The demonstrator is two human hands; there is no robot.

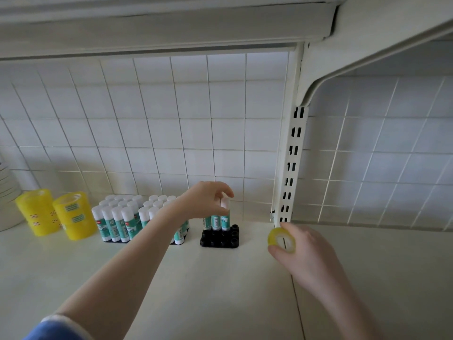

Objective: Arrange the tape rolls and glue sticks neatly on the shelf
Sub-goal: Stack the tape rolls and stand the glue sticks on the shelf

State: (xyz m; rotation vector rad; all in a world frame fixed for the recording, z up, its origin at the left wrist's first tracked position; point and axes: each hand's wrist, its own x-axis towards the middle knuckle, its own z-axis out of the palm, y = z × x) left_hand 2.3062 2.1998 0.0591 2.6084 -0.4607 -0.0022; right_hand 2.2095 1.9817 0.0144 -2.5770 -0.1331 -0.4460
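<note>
Mostly unreadable teal glue-stick labels (225, 219), blurred

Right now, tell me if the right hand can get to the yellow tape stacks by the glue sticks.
Probably not easily. The right hand already holds a yellow tape roll, and the tape stacks stand far left, beyond the left hand and its arm, which reach across to the glue sticks.

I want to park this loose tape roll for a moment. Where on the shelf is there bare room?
Bare shelf lies right of the black tray, past the slotted upright, and across the front edge. The back left is crowded: yellow tape stacks, then packed glue sticks. The left hand works over the tray; the right hand holds the roll.
</note>
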